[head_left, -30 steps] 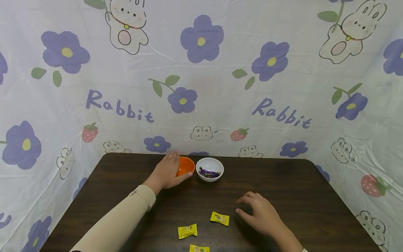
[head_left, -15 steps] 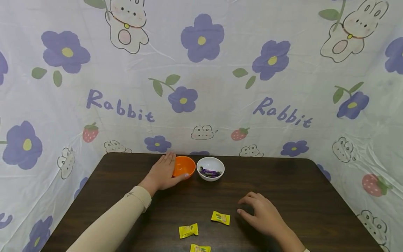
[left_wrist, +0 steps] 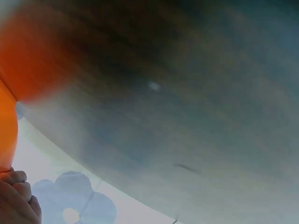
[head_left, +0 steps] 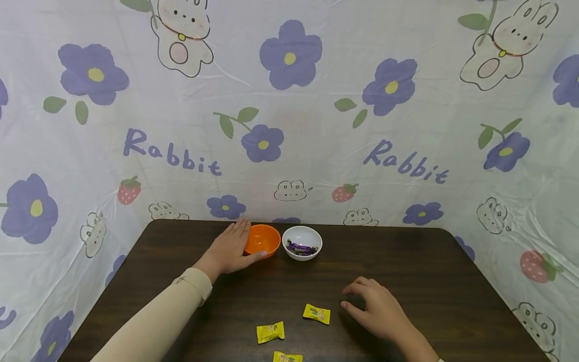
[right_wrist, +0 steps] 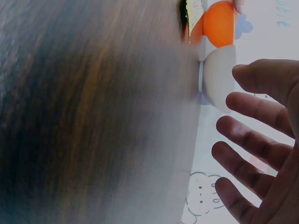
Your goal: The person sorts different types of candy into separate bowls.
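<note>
At the back of the table stands an orange bowl, with my left hand along its left side. The fingers of that hand are straight and the thumb reaches across the front of the rim. In the left wrist view, part of the orange bowl shows above the fingertips. My right hand hovers low at the right, fingers loosely bent and holding nothing; in the right wrist view the fingers of the hand are spread. Nearest to it lies a yellow-wrapped candy.
Right beside the orange bowl is a white bowl holding purple-wrapped candy. Two more yellow-wrapped candies lie near the front, one left of the other. A printed cloth hangs behind the dark wooden table.
My left hand has drawn back to the left, so more of the orange bowl shows. Both bowls, the candies and my right hand have stayed nearly still.
</note>
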